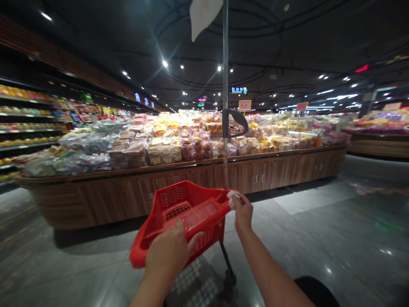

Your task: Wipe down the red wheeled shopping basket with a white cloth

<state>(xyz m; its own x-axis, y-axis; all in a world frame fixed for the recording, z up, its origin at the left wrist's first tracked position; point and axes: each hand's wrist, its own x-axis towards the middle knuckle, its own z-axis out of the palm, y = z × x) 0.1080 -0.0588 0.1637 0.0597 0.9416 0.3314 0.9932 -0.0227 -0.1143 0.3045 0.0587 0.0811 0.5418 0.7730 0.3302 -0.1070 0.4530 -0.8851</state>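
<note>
A red plastic shopping cart stands in front of me, its basket angled to the left. My left hand is wrapped over the cart's handle bar, thumb lying along the near side. At the right end of the handle, my right hand pinches a crumpled white tissue close against the red plastic; I cannot tell whether it presses on it. A clear label panel is set in the middle of the handle. The visible part of the basket shows its perforated wall and no goods.
A long wood-panelled display counter heaped with bagged snacks crosses ahead. A thin upright pole with a grey loop rises behind the cart's right corner. Stocked shelves line the left; another counter stands right. Grey tiles cover the floor.
</note>
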